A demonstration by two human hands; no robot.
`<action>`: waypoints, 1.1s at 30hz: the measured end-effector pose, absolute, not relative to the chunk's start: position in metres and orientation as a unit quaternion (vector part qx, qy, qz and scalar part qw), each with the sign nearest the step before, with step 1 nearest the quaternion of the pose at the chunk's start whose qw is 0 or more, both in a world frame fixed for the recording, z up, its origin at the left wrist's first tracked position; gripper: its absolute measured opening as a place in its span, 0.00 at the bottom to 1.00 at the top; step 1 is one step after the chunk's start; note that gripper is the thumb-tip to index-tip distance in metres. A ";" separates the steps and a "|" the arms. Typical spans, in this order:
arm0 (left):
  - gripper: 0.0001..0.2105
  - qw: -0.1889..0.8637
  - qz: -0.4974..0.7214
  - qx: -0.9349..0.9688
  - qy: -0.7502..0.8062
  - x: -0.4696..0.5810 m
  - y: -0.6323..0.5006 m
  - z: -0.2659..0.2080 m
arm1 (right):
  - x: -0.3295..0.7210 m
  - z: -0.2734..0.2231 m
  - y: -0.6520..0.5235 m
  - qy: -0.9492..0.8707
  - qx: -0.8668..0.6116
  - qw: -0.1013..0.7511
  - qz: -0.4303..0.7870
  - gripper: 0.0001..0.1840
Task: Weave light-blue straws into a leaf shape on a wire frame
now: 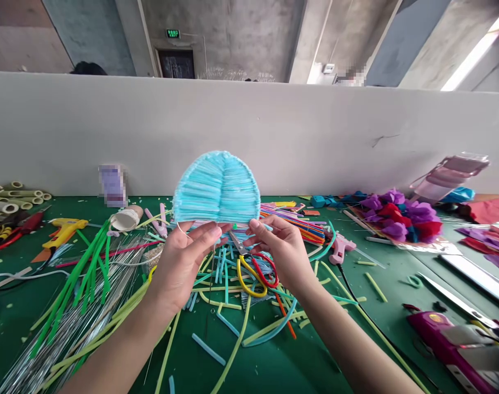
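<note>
A light-blue leaf-shaped piece of pipe cleaners stands upright in front of the pale partition, its rounded end at the top and a seam down its middle. At its lower left edge, my left hand pinches it between thumb and fingers. My right hand grips the lower right corner. Below the piece, between both hands, lie scissors with yellow and red handles. Cut lengths of pipe cleaner in blue and yellow-green are scattered around them on the green tabletop.
At left are a yellow glue gun, green pipe cleaners and bamboo tubes. On the right lie a pink glue gun, purple and red petals, large scissors and a magenta device. The white partition borders the back.
</note>
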State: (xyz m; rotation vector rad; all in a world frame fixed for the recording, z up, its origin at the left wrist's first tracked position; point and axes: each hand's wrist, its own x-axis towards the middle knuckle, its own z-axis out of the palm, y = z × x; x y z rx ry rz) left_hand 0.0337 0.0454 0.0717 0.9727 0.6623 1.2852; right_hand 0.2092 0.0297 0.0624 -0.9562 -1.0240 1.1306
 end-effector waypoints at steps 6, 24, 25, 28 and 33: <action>0.16 0.562 0.595 0.437 0.373 0.037 0.053 0.061 | 0.202 0.057 0.031 -0.460 -0.444 0.599 0.483 0.17; 0.09 0.572 0.597 0.431 0.362 0.022 0.058 0.075 | 0.214 0.065 0.030 -0.390 -0.291 0.540 0.687 0.11; 0.10 0.577 0.593 0.432 0.358 0.022 0.058 0.074 | 0.213 0.063 0.030 -0.383 -0.285 0.538 0.695 0.13; 0.12 0.584 0.586 0.433 0.358 0.023 0.058 0.071 | 0.208 0.056 0.031 -0.375 -0.284 0.536 0.701 0.15; 0.13 0.581 0.578 0.440 0.366 0.025 0.057 0.070 | 0.201 0.052 0.030 -0.386 -0.294 0.564 0.668 0.15</action>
